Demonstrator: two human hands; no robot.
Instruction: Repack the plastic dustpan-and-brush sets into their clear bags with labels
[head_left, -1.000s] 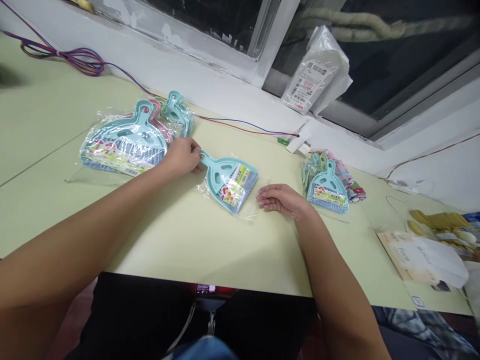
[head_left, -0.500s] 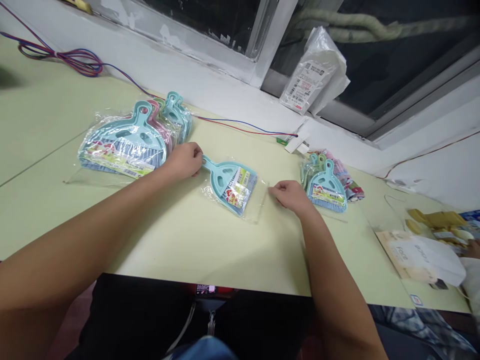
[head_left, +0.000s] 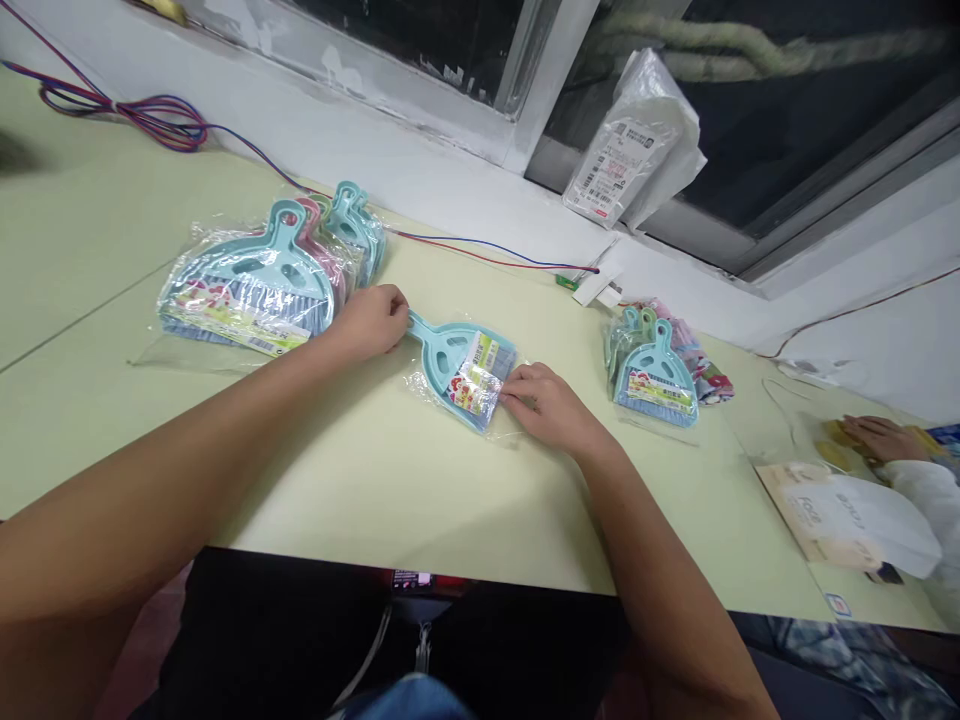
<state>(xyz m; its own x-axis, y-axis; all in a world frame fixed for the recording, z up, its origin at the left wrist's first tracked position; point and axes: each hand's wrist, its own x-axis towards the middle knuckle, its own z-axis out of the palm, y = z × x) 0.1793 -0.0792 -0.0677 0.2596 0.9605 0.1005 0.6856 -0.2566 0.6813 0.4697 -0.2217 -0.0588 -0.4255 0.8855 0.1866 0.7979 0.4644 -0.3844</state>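
A small blue dustpan set in a clear plastic bag lies on the pale green table. My left hand is closed on the handle end of the set. My right hand presses the open flap of the bag down over the wide end of the dustpan, fingers bent on the plastic. A stack of bagged dustpan sets lies just left of my left hand. A smaller pile of sets sits to the right of my right hand.
Red and blue wires run along the windowsill at the back. A white plastic parcel leans on the window. Paper bags lie at the right, where another person's hand rests on the table.
My right hand has moved left from the bag's outer edge and folded the flap onto the dustpan. Another person's hand has come into view at the far right.
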